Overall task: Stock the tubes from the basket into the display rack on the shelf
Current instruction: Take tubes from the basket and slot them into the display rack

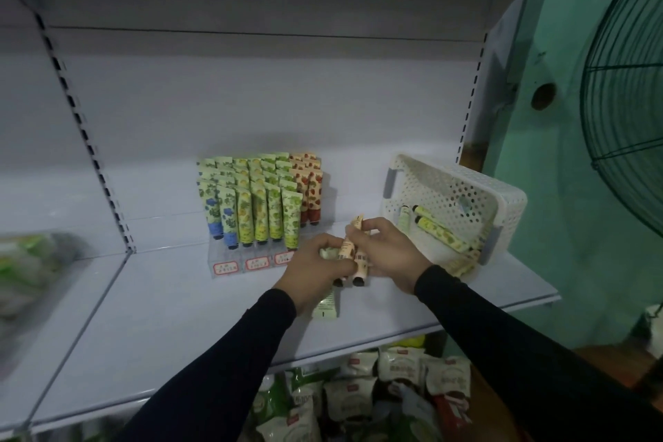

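A clear display rack (229, 260) stands on the white shelf (179, 316), filled with rows of upright tubes (258, 204) in blue, yellow, green and red prints. Just in front of its right end, my left hand (315, 273) grips a bunch of tubes, among them a green one (325, 305) that sticks out below the palm. My right hand (389, 253) pinches a peach tube (349, 242) from that bunch, cap end down. The white perforated basket (462, 190) sits tilted at the shelf's right end with several green tubes (436, 228) inside.
A dark green fan guard (628, 100) hangs close at the right, beside a green wall. Packaged goods (358, 395) fill the shelf below. A blurred green packet (28, 269) lies on the neighbouring shelf at the left.
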Motion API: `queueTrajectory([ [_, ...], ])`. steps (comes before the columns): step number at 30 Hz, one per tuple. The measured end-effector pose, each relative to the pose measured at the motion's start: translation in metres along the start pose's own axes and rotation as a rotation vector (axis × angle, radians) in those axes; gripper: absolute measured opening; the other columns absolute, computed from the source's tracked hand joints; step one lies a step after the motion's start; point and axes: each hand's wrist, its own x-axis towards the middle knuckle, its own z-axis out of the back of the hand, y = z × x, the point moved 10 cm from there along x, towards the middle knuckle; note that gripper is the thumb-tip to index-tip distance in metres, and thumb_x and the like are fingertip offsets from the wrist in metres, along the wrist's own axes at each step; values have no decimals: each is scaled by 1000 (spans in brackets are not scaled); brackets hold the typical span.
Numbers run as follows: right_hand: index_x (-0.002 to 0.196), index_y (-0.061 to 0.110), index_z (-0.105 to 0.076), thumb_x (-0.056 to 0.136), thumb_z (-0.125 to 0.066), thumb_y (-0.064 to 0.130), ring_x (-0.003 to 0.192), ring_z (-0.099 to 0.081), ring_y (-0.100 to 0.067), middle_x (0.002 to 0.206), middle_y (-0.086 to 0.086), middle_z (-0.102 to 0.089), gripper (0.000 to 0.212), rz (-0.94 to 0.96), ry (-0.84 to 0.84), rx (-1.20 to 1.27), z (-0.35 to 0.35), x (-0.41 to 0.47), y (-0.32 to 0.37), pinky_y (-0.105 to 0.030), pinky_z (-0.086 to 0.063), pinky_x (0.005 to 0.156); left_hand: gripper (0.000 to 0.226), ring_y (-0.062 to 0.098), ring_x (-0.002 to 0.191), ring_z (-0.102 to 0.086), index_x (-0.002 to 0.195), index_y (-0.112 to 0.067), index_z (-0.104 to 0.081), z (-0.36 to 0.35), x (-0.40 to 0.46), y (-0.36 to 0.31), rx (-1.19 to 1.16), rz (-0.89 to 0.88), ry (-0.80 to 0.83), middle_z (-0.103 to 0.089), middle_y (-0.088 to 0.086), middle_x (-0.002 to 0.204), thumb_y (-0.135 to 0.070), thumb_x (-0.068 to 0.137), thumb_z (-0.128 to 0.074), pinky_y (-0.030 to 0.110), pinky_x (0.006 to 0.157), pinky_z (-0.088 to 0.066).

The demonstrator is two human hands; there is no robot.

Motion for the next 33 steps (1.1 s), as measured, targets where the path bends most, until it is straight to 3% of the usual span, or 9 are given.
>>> queueTrajectory([
  [6,106,21,-48,78,-80,29,73,-60,-24,95,-14,-62,43,40,101,38,-14,-8,8,-37,-50,62,19,11,53,-56,86,-14,-65,39,-17,6,43,6,-22,-65,-5,62,2,77,-71,24,53,-49],
  [10,104,21,-40,75,-82,18,60,-58,-22,80,-13,-62,51,49,160,36,-25,-12,12,-33,-50,47,20,14,58,-58,86,-12,-64,80,-35,8,26,5,-63,-66,-2,70,4,78,-72,27,56,-51],
  [14,120,21,-36,87,-66,17,74,-66,-21,94,-10,-68,45,54,154,-36,-36,-11,14,-36,-53,61,19,16,60,-58,84,-11,-64,117,-52,15,50,0,-98,-65,4,74,5,78,-72,27,57,-53],
  [17,120,24,-42,93,-57,27,81,-72,-13,106,-4,-67,32,43,139,-64,-39,-10,17,-28,-51,57,21,21,65,-59,84,-10,-65,129,-60,23,43,16,-107,-66,8,74,-6,68,-77,27,58,-53],
  [20,103,33,-47,96,-49,38,75,-73,-5,100,2,-71,9,52,105,-115,-36,-10,24,-18,-43,45,26,22,65,-59,87,-9,-64,129,-58,30,49,26,-105,-66,8,73,-13,63,-75,30,61,-52],
  [23,100,20,-56,98,-46,31,78,-73,-12,98,-4,-73,15,107,60,-86,-28,-7,34,-30,-54,64,24,17,58,-58,89,-10,-65,121,-52,34,115,11,-66,-66,4,71,-12,67,-75,29,60,-50],
  [26,90,0,-58,97,-50,26,67,-58,-20,82,-14,-65,29,195,12,-182,-19,-4,47,-33,-46,65,34,7,66,-62,90,-28,-68,118,-46,30,343,-65,-62,-69,-9,90,-35,56,-72,22,63,-49],
  [29,79,2,-56,95,-54,29,63,-43,-19,70,-10,-46,32,248,-22,-229,-11,4,54,-31,-36,60,37,-8,90,-56,93,-53,-62,111,-42,23,649,-187,-5,-60,-21,103,-49,58,-73,13,75,-41],
  [33,82,10,-67,90,-65,27,72,-60,-17,76,-4,-66,19,276,-45,-166,-6,17,64,-33,-50,73,43,-7,99,-52,101,-62,-56,108,-38,29,756,-217,72,-53,-22,110,-44,70,-78,12,86,-39],
])
